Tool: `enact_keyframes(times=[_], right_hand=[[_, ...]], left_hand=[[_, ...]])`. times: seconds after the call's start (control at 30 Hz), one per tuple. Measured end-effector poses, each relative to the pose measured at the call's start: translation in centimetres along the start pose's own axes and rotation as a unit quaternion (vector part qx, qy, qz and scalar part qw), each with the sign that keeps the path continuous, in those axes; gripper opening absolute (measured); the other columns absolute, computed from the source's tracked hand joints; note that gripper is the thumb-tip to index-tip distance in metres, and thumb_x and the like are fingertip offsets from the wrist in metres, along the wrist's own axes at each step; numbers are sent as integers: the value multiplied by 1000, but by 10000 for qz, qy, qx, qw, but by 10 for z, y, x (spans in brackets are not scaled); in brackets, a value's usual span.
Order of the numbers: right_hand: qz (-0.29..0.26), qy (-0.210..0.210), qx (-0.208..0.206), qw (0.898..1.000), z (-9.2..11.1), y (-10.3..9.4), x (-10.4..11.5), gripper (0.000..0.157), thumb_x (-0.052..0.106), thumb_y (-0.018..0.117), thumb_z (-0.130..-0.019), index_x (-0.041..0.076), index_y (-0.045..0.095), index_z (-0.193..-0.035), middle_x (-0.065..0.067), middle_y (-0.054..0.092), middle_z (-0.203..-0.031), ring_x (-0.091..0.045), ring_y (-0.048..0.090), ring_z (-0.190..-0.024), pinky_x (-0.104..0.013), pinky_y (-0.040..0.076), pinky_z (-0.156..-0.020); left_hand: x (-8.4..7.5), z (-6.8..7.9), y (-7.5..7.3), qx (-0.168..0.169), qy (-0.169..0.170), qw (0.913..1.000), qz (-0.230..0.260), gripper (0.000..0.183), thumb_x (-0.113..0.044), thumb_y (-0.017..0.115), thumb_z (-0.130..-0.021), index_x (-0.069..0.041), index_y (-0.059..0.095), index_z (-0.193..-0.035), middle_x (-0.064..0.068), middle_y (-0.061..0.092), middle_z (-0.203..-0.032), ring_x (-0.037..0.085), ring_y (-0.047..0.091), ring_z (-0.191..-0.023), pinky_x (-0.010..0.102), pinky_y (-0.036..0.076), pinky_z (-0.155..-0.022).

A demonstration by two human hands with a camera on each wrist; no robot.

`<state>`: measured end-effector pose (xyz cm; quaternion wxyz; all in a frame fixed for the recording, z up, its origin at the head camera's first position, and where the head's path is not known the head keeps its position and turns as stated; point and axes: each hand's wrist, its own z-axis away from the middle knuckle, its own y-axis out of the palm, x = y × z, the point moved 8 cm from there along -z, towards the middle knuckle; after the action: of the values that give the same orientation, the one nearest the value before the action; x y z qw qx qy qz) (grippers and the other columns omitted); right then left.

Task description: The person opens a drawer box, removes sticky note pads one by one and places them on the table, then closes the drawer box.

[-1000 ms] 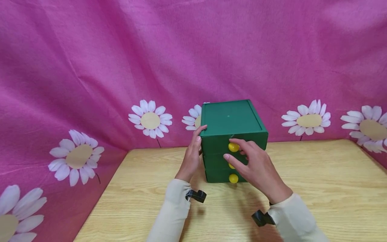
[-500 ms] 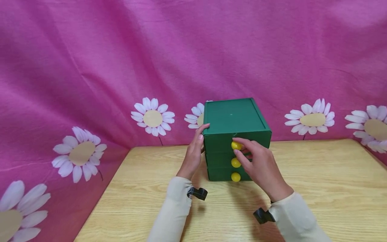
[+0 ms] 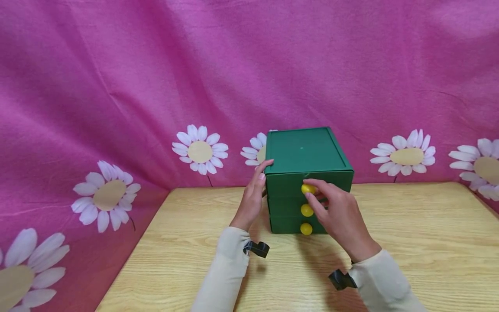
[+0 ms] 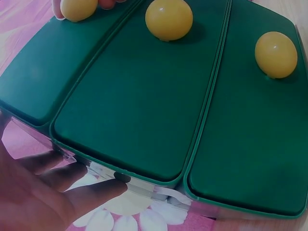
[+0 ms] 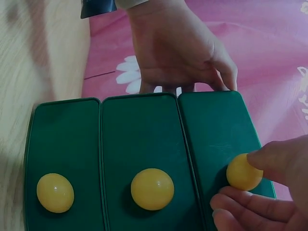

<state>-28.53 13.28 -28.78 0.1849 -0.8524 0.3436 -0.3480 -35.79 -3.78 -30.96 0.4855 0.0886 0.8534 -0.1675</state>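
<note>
A green box of three stacked drawers stands on the table, each drawer front bearing a round yellow knob. All three fronts sit flush. My right hand pinches the top yellow knob between thumb and fingers; the right wrist view shows the thumb against that knob. Below it are the middle knob and the bottom knob. My left hand rests along the box's left side, a fingertip at the top edge. Its fingers lie fairly straight in the left wrist view.
The box stands on a pale wooden table, near its back edge. A pink cloth with large white daisies hangs behind and at the left. Black straps stick out from both sleeved wrists.
My right thumb, earlier spread below the top knob, has closed up to it, making a pinch. The left hand keeps its place on the box. The whole view has shifted slightly.
</note>
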Motion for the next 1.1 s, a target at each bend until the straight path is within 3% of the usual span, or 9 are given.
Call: enact_keyframes(times=[0.17,0.3,0.57,0.8,1.1], right_hand=[[27,53,34,10000,0,-1,1,33,11,71,-86,13,66,-119,0,69,-85,-12,64,-69,-38,56,-64],[15,148,147,9998,0,-1,1,33,11,71,-87,14,66,-119,-1,69,-85,-13,65,-68,-39,56,-64],[-24,280,405,9988,0,-1,1,33,11,70,-88,15,65,-119,-4,70,-88,-15,66,-70,-39,57,-66],[13,281,564,9980,0,-2,4,29,12,70,-88,17,65,-116,1,68,-83,-10,64,-67,-34,55,-64],[5,227,788,9966,0,-5,10,23,13,69,-88,17,66,-111,5,67,-79,-5,62,-67,-34,54,-64]], left_hand=[[21,-6,-2,-13,85,10000,-34,43,-34,22,-106,-33,32,-148,-9,25,-155,18,28,-141,61,31,-105],[27,-7,-3,-55,120,9998,-134,43,-43,23,-105,-39,33,-146,-13,25,-154,16,26,-141,61,32,-105],[25,-6,-3,-37,48,10000,-70,43,-39,22,-105,-38,33,-147,-11,27,-154,18,30,-139,61,32,-105],[-4,1,0,36,15,10000,-28,45,-25,22,-106,-20,31,-150,0,25,-156,25,26,-142,60,32,-105],[-9,3,0,58,-125,9995,-269,45,-26,21,-107,-21,29,-151,-1,20,-158,23,18,-144,59,31,-106]])
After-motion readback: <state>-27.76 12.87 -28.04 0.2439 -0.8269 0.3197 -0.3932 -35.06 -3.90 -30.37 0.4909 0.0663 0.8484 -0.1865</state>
